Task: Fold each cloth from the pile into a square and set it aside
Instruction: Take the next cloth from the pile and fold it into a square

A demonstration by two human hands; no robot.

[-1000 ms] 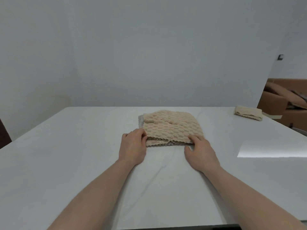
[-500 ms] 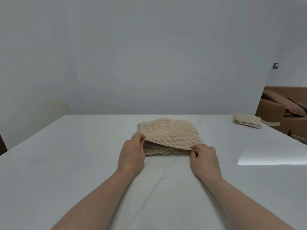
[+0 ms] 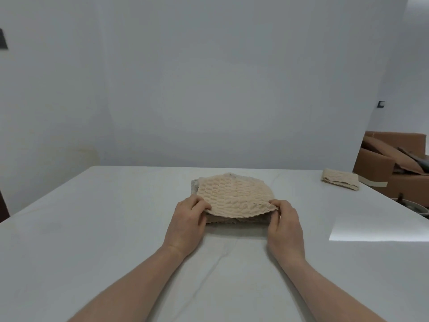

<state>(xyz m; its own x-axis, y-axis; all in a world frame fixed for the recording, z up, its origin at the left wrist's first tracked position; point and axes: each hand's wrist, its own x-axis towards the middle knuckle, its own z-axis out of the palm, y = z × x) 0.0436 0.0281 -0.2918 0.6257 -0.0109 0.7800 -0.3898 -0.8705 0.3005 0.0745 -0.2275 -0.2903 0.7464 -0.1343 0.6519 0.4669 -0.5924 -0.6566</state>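
At mid-tabletop point(image 3: 92, 228) the pile point(image 3: 232, 219) lies straight ahead. Left hand point(image 3: 186, 223) and right hand point(image 3: 286, 225) each pinch a near corner of the top cloth point(image 3: 234, 194), its near edge raised between them, equally close. One folded cloth point(image 3: 340, 181) sits far right.

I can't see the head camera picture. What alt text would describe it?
Two bare hands, left hand and right hand, pinch the near corners of the top cloth and lift its edge off a pile on a white table. A folded cloth lies far right.
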